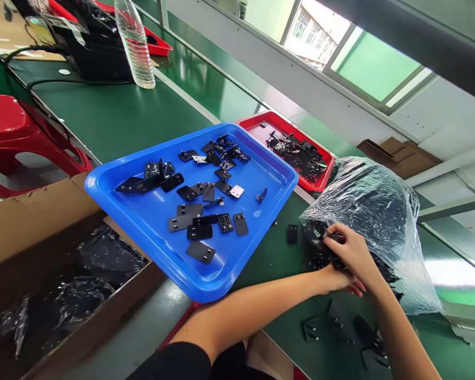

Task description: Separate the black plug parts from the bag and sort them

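Note:
A clear plastic bag (364, 195) lies on its side on the green table, its mouth spilling black plug parts (316, 256). My right hand (352, 250) is at that mouth, thumb and fingers pinched on a small black plug part, mostly hidden by the fingers. Just below it, my left hand (334, 278) reaches across with curled fingers, partly covered by my right wrist; what it holds is hidden. One flat black part with two prongs (292, 234) lies left of the bag. More black plug pieces (340, 322) are scattered nearer me, under my right forearm.
A blue tray (119, 158) with several black pronged parts stands left of my hands. Behind it sits a red tray (255, 120) of black pieces. An open cardboard box (35, 211) holds bagged items. A water bottle (136, 53) and red stool (3, 121) are farther left.

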Action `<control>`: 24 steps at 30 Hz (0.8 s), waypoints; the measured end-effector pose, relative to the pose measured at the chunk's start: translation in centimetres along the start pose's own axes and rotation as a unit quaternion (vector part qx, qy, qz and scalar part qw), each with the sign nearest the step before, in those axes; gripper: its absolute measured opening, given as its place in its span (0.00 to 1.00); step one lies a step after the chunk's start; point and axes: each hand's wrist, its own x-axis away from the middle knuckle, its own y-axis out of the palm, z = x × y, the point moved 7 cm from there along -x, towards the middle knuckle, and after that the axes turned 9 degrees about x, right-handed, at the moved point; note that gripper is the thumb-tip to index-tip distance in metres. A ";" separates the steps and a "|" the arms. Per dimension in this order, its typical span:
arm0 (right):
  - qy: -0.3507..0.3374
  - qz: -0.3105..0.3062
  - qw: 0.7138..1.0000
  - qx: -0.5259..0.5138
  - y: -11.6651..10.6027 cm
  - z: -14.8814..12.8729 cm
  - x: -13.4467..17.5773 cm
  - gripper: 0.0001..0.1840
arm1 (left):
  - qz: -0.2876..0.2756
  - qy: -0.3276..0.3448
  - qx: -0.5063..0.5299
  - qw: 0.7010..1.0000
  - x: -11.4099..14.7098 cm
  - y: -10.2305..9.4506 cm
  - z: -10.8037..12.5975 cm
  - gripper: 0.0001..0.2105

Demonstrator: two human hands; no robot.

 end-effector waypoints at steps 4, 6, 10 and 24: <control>0.110 0.051 0.988 -0.101 -2.9 5.6 1.8 0.14 | -0.001 -0.090 0.008 0.996 0.7 -0.1 0.2 0.24; 0.126 0.113 0.981 -0.097 -3.5 7.1 3.2 0.15 | -0.023 -0.097 0.050 0.994 1.3 0.6 0.7 0.28; 0.017 0.183 0.983 -0.006 -2.3 5.4 5.5 0.16 | 0.012 -0.088 0.151 0.985 2.3 0.8 1.0 0.29; -0.112 0.236 0.965 -0.017 -1.7 6.7 11.2 0.13 | 0.058 -0.067 0.093 0.992 3.5 1.4 1.2 0.19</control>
